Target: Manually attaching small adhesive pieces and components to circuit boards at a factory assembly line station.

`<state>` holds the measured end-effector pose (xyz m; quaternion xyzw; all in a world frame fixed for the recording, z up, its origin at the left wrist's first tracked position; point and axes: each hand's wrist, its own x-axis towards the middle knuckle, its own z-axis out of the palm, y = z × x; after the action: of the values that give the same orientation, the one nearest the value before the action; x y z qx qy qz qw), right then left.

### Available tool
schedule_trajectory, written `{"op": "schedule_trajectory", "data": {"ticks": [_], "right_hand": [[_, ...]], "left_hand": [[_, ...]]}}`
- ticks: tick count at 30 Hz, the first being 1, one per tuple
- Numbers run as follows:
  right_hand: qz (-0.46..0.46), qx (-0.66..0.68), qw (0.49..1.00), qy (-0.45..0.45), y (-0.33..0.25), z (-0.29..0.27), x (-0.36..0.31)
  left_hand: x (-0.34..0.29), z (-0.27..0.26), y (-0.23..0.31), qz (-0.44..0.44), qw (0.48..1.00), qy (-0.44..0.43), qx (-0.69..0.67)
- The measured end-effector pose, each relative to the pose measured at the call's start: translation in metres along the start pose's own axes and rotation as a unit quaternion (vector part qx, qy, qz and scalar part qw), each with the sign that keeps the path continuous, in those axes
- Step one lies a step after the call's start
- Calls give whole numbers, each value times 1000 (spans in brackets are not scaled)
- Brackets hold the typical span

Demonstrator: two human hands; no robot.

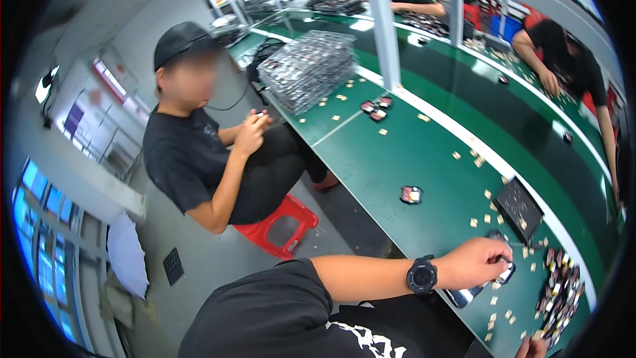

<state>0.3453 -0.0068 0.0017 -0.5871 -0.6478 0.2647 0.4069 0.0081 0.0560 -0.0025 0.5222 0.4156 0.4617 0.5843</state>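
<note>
My left hand (474,263), with a black watch (422,276) on its wrist, reaches over the green table. Its fingers are closed on a small black part (507,272) with a pale face. Only the fingertips of my right hand (531,347) show, at the bottom edge. They are pinched together at a small beige piece (538,335); the rest of the hand is out of the picture. Beside them lies a heap of small dark parts (560,295) with pale and red labels. Below my left wrist lies a flat, shiny dark thing (464,296), partly covered.
A black tray (519,211) lies beyond my left hand, with beige pieces scattered around it. One dark part (411,194) sits alone on the table (358,179). Clear trays (308,69) are stacked farther off. A co-worker (199,132) sits at left on a red stool (281,225).
</note>
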Motion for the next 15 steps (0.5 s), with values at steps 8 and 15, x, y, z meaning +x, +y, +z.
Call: {"op": "schedule_trajectory", "data": {"ticks": [8, 15], "right_hand": [[-146, -62, 986, -48, -7, 5, 9], [-275, 9, 960, -53, -77, 44, 11]], "left_hand": [[-45, -34, 7, -11, 996, 81, 44], [-59, -30, 46, -43, 991, 79, -96]]}}
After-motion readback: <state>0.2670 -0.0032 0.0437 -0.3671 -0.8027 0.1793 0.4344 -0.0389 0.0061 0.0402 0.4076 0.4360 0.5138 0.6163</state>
